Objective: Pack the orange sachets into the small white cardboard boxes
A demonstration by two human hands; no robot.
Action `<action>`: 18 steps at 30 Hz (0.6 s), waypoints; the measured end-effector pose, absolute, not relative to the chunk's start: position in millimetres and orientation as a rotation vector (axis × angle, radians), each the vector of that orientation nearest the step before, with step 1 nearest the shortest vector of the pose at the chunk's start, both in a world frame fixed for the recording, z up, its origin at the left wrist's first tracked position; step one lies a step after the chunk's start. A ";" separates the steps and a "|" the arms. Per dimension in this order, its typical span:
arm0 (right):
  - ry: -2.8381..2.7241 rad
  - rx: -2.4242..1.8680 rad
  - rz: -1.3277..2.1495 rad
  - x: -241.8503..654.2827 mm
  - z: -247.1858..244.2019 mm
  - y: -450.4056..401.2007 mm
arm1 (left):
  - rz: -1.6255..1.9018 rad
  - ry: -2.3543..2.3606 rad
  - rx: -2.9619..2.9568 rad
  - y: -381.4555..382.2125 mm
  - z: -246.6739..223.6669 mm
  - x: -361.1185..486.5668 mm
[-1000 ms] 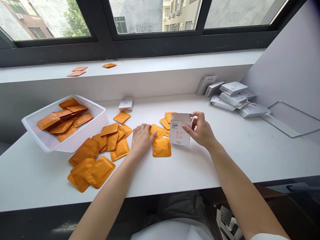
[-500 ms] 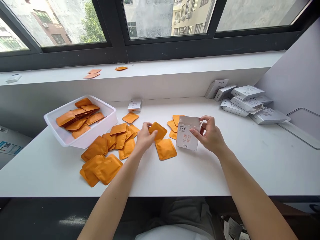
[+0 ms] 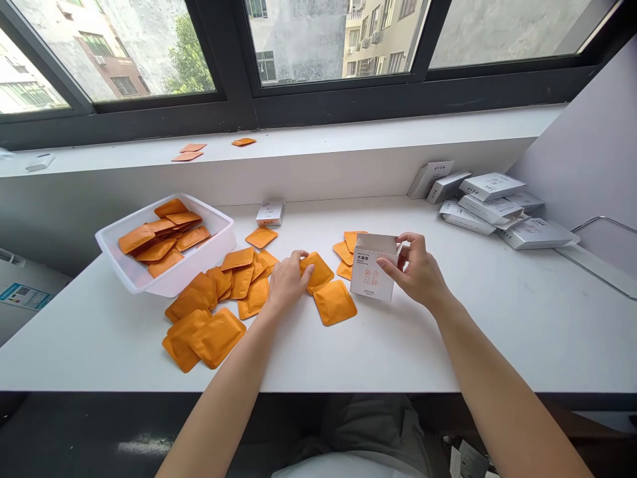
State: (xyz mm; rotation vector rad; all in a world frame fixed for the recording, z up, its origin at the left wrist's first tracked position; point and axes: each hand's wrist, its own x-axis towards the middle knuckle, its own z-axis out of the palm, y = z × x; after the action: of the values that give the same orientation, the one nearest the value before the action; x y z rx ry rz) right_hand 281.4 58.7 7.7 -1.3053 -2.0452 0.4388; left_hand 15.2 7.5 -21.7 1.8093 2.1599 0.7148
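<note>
My left hand (image 3: 288, 282) pinches the left edge of an orange sachet (image 3: 319, 268), thumb on top and fingertips partly hidden behind. That sachet overlaps a second orange sachet (image 3: 335, 303) lying flat on the table. My right hand (image 3: 418, 269) grips the right side of a small white box (image 3: 372, 275) with printed lettering, thumb on the front and fingers behind. The box stands upright; its inside cannot be seen. Behind its left edge are several more orange sachets (image 3: 344, 252). Left of my left hand lies a loose heap of orange sachets (image 3: 219, 335).
A white plastic bin (image 3: 172, 285) with orange sachets stands at the left. Flattened white cartons (image 3: 492, 209) are piled at the back right, near a wire frame (image 3: 604, 259). One small white box (image 3: 271, 212) lies by the back wall. A few packets (image 3: 189, 156) rest on the windowsill.
The sachet at my left hand has come down and lies flatter over the one beneath, which has shifted slightly right. My right hand keeps hold of the box in place.
</note>
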 end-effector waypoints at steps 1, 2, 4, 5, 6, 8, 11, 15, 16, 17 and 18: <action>-2.048 -1.301 0.436 281.2 8.1 58.4 | 0.716 2.156 1.822 6.6 -21.1 14.3; -2.050 -1.298 0.434 281.0 8.4 58.2 | 0.718 2.153 1.833 5.9 -20.4 13.0; -2.055 -1.295 0.430 280.6 8.9 57.9 | 0.722 2.153 1.858 4.9 -19.2 9.6; -2.059 -1.293 0.430 280.4 9.0 57.9 | 0.721 2.154 1.876 4.7 -18.9 7.6; -2.061 -1.291 0.430 280.3 9.1 57.9 | 0.715 2.155 1.896 4.7 -18.8 5.6; -2.067 -1.285 0.427 280.5 9.0 57.8 | 0.696 2.158 1.935 5.4 -19.2 1.8; -2.071 -1.284 0.408 281.0 9.0 57.3 | 0.652 2.168 1.972 6.5 -20.8 -2.9; -2.074 -1.281 0.397 279.8 9.0 56.3 | 0.585 2.172 1.989 5.4 -23.1 -5.0; -2.076 -1.284 0.395 279.5 9.3 56.4 | 0.572 2.166 1.994 4.7 -23.7 -4.7; -2.074 -1.294 0.387 279.8 9.7 56.9 | 0.558 2.152 2.001 3.9 -24.3 -4.1; -2.056 -1.316 0.367 280.9 10.4 57.9 | 0.545 2.135 2.009 3.0 -25.0 -3.3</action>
State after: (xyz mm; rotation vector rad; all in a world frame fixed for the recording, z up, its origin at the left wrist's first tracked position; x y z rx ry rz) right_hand 280.9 57.9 10.4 -1.3164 -2.0565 0.3672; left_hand -3.3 3.0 -25.0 2.0089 2.1352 0.5451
